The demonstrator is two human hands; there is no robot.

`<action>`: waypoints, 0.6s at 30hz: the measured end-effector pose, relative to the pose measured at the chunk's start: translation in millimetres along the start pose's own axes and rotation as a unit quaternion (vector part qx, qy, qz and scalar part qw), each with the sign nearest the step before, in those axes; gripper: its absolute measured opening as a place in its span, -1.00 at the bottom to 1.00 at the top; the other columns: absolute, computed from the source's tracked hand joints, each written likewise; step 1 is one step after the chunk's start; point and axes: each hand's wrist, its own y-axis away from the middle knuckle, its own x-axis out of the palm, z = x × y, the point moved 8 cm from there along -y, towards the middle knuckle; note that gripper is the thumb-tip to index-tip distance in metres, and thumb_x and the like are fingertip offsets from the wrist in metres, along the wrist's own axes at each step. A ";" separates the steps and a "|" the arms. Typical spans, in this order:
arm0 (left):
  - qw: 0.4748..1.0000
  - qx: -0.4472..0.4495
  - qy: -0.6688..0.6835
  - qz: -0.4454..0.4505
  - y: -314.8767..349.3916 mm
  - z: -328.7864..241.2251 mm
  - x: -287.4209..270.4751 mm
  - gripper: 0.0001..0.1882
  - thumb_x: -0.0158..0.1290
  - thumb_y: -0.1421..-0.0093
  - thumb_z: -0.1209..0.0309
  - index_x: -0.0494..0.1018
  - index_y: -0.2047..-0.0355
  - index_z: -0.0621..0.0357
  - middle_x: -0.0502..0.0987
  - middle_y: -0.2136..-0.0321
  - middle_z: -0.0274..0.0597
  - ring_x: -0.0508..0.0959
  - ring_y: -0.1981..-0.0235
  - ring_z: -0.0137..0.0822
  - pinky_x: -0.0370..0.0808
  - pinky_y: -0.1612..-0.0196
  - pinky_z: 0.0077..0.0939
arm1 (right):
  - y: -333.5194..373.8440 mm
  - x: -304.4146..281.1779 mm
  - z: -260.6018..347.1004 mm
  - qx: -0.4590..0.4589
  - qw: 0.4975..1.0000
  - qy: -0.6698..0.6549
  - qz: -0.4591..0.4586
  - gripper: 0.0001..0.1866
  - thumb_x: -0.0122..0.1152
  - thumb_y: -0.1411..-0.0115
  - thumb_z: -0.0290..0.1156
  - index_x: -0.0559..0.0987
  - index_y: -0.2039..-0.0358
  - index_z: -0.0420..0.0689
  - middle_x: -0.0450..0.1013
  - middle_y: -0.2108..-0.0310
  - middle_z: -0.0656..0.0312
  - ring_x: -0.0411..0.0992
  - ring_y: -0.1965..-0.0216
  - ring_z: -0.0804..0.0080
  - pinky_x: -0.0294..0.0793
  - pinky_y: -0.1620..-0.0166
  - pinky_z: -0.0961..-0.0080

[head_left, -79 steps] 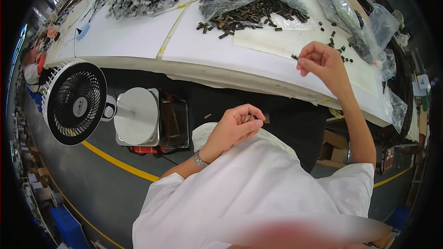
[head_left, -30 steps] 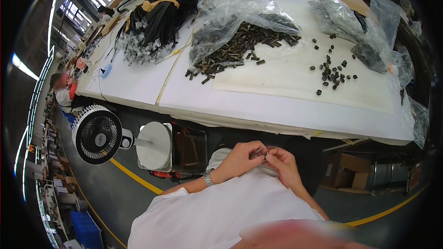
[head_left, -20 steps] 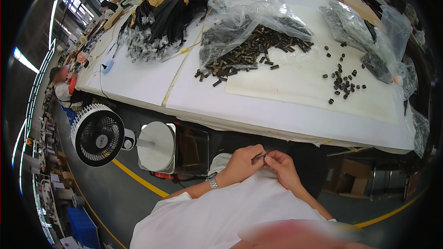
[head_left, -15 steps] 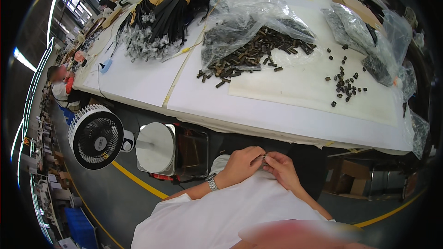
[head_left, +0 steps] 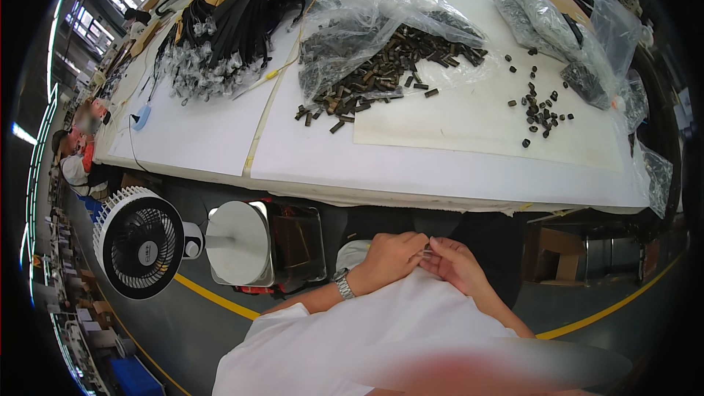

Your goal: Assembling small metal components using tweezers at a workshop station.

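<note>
My left hand (head_left: pixel 394 257), with a metal watch at the wrist, is held low over my white shirt, its fingertips pinched together. Close against it, my right hand (head_left: pixel 456 264) has its thumb and fingers closed at the same spot. A small pale, thin piece (head_left: pixel 427 251) shows between the two sets of fingertips; it is too tiny and too covered to name. Beyond the hands, on the white table (head_left: pixel 418 172), lies a heap of short dark tubes (head_left: pixel 389 66) spilling from a clear plastic bag (head_left: pixel 352 26). Smaller dark pieces (head_left: pixel 541 116) are scattered to its right.
A bundle of black cords (head_left: pixel 235 18) with clear-wrapped ends lies at the far left. Plastic bags (head_left: pixel 543 18) sit at the right. Below the table edge stand a black-and-white fan (head_left: pixel 143 246), a round white base (head_left: pixel 238 242) and a cardboard box (head_left: pixel 554 253). Another person (head_left: pixel 77 161) sits far left.
The view has shifted, so the table and its contents appear farther left and higher. Both hands stay together at the small piece, with only slight finger movement.
</note>
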 end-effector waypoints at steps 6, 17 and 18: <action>1.000 -0.019 0.024 0.002 6.9 2.6 3.1 -0.89 0.25 -0.13 0.50 0.54 0.33 0.12 0.60 0.54 -0.15 0.65 0.55 -0.13 0.57 0.51 -0.30 | 6.6 0.9 5.9 -0.072 0.986 0.147 -0.011 -0.78 0.36 -0.38 -0.37 0.63 0.10 -0.26 0.64 0.13 0.14 0.62 0.11 0.41 0.63 -0.08 0.44; 0.916 -0.248 0.293 0.113 5.8 17.7 6.5 -0.90 0.25 -0.26 0.50 0.61 0.23 0.24 0.64 0.47 -0.29 0.56 0.45 -0.60 0.45 0.39 -0.62 | 11.8 -3.1 6.9 -0.009 0.988 0.136 0.067 -0.77 0.35 -0.36 -0.42 0.64 0.04 -0.25 0.67 0.15 0.05 0.67 0.15 0.37 0.69 -0.03 0.41; 0.911 -0.268 0.285 0.134 14.5 8.0 -2.2 -0.90 0.25 -0.27 0.50 0.61 0.24 0.25 0.63 0.47 -0.32 0.55 0.44 -0.62 0.45 0.37 -0.64 | 29.1 11.9 6.2 -0.006 0.986 0.153 0.068 -0.77 0.33 -0.37 -0.43 0.63 0.04 -0.27 0.67 0.15 0.04 0.67 0.15 0.37 0.68 -0.04 0.43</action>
